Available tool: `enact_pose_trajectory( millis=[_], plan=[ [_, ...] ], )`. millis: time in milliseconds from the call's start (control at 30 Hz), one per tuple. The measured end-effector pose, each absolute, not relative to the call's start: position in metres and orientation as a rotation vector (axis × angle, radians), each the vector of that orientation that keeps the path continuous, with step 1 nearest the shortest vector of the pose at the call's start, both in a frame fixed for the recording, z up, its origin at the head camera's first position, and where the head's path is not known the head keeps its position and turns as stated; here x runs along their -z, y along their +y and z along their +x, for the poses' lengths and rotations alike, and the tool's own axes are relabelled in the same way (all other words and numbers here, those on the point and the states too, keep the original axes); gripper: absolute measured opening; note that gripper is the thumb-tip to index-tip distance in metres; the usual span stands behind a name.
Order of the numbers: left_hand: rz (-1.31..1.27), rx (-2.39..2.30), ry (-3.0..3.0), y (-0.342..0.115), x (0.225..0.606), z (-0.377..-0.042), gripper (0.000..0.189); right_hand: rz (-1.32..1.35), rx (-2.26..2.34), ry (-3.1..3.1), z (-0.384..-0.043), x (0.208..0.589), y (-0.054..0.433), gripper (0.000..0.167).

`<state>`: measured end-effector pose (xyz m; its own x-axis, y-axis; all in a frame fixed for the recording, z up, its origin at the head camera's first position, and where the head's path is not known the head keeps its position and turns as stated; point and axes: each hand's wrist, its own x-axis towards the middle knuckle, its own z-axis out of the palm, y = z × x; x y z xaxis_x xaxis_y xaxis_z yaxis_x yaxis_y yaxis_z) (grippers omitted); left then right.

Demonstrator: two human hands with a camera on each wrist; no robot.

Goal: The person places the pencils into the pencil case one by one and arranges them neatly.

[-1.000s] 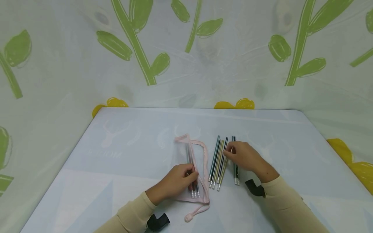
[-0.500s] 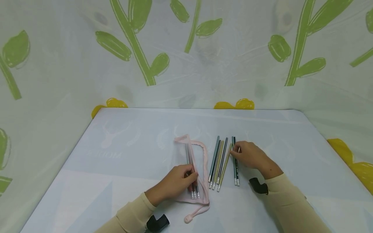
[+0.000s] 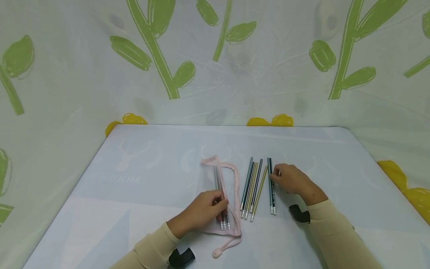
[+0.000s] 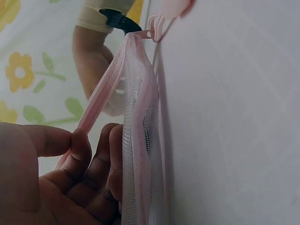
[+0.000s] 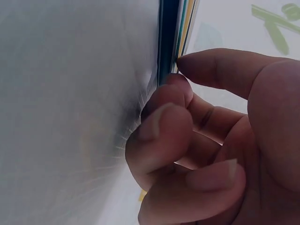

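Note:
A pink-edged mesh pencil case (image 3: 221, 231) lies on the table with several pencils visible inside. My left hand (image 3: 205, 209) pinches its pink edge between thumb and forefinger, and the left wrist view shows that edge (image 4: 105, 89) lifted, with other fingers against the mesh. To the right, several loose pencils (image 3: 253, 186) with eraser ends lie side by side, dark, teal and gold. A little apart lie two dark green pencils (image 3: 271, 186). My right hand (image 3: 290, 179) is at their right side, fingers bent, the thumb tip touching or very near a pencil (image 5: 168, 42) in the right wrist view.
A pink strap with a round end (image 3: 217, 253) trails from the case toward the near side. The pale patterned table (image 3: 151, 168) reaches back to a curtain (image 3: 275, 74) printed with green leaves and yellow flowers. Each wrist carries a black mount.
My right hand has moved rightward from the gold pencil to the right side of the two dark green pencils. The gold pencil lies slightly apart from its group. My left hand stays put.

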<state>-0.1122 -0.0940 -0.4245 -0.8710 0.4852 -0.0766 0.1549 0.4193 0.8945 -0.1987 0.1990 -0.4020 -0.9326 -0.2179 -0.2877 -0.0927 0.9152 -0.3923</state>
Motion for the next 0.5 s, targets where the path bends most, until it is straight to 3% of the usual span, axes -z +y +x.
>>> enact_pose_trajectory(
  millis=[500],
  plan=[
    [0.548, -1.431, 2.359, -0.0941, 0.4241, -0.112, 0.024, -0.214, 0.535, 2.729, -0.2003, 0.4058, 0.2011, 0.022]
  ],
)
